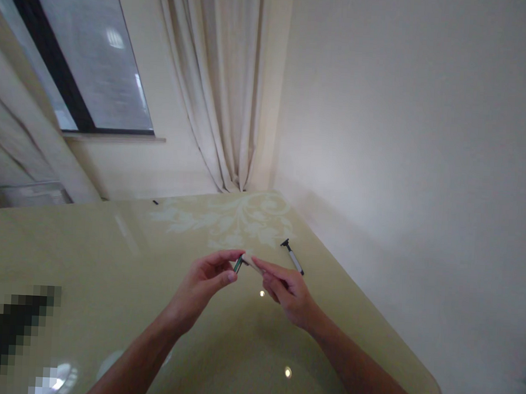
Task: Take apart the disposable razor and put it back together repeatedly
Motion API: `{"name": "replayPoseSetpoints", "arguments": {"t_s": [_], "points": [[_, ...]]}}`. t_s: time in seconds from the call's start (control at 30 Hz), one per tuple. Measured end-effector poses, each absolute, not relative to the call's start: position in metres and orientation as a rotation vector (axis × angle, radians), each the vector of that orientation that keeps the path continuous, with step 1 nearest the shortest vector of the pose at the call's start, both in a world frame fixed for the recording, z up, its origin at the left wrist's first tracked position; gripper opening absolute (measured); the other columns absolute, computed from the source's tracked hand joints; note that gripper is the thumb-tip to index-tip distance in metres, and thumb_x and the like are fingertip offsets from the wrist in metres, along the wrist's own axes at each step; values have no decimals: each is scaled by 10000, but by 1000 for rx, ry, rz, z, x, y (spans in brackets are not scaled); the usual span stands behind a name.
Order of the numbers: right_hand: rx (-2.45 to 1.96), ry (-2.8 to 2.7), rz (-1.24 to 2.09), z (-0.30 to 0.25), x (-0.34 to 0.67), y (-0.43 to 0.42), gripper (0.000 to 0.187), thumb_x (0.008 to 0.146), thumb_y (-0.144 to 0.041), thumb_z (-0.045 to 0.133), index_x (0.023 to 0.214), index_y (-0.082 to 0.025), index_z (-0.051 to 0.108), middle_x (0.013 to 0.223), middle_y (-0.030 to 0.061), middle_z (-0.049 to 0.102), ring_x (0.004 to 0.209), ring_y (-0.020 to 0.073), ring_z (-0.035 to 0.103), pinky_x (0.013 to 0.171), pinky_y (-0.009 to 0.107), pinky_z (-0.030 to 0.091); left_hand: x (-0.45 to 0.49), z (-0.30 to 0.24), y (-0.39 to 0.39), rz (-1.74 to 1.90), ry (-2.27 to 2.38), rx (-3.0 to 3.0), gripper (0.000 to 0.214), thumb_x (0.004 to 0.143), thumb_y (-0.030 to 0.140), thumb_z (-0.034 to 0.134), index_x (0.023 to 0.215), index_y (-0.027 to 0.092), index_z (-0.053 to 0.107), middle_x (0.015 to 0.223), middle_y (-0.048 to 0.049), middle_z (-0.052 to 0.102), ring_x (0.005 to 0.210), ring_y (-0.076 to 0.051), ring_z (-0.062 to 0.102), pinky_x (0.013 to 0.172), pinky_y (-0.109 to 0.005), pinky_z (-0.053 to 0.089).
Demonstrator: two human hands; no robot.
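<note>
Over the middle of the table, my left hand (210,275) pinches a small, thin dark-green and black piece (239,264) between thumb and fingertips. It looks like a razor cartridge, but it is too small to be sure. My right hand (291,289) is closed around a slim pale stick (253,263), whose rounded tip meets or overlaps the dark piece; whether they touch I cannot tell. Just beyond my right hand lies a razor (292,257) with a black head and a grey handle.
The glossy yellow-green table (110,259) has a pale floral pattern at its far corner. A white wall (401,169) runs along its right edge. A tiny black object (156,202) lies near the far edge. Curtains (220,89) hang behind. A dark pixelated shape (9,330) is at the left.
</note>
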State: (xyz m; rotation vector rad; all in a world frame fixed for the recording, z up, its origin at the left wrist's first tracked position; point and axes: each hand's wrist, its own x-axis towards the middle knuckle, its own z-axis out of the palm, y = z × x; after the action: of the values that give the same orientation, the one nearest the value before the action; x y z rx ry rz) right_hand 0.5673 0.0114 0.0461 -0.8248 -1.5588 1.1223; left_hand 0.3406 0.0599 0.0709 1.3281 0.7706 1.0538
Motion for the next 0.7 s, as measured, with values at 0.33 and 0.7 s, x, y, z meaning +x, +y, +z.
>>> {"name": "replayPoseSetpoints", "arguments": {"t_s": [0.33, 0.7], "points": [[-840, -1566, 1092, 48, 566, 10, 453, 1077, -416, 542, 1475, -220, 631, 680, -43, 372, 567, 103, 300, 517, 240, 266, 342, 70, 62, 1051, 767, 1322, 386, 764, 382, 890, 1131, 279, 827, 1124, -65, 810, 1002, -221, 689, 899, -324, 533], [-813, -1570, 1156, 45, 565, 10, 455, 1071, -430, 556, 1470, -228, 637, 671, -46, 370, 558, 100, 306, 511, 236, 258, 340, 70, 61, 1036, 749, 1331, 378, 796, 384, 871, 1156, 283, 817, 1215, -69, 791, 1092, -236, 679, 949, -336, 521]]}}
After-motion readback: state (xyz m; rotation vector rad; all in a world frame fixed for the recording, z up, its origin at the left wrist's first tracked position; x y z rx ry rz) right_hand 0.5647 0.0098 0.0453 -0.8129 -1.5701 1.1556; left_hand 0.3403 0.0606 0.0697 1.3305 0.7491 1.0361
